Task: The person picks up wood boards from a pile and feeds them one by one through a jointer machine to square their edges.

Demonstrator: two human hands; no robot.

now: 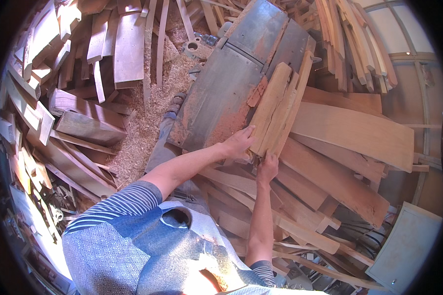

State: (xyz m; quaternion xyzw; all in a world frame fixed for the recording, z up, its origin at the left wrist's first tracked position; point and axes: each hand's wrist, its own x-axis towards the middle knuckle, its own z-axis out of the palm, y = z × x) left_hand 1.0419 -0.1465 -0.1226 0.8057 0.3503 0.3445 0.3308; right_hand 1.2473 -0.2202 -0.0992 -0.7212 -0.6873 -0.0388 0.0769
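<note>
My left hand [237, 143] is closed on the near left corner of a rough wooden board [272, 105], its thumb on the top. At the same near end, my right hand [267, 168] grips the right corner. A dark crack or gap runs lengthwise in the wood; I cannot tell whether it is one split piece or two side by side. The board lies along the right side of a grey metal machine table [219, 91], pointing away from me. A long narrow wooden strip [301, 81] runs along its right side. Reddish sawdust [229, 125] covers part of the metal.
Wide planks [349, 132] are stacked to the right, with upright boards [351, 42] behind. Stacked timber [88, 128] fills the left. Wood shavings [150, 118] cover the floor beside the machine. A pale cabinet [405, 250] stands at the lower right.
</note>
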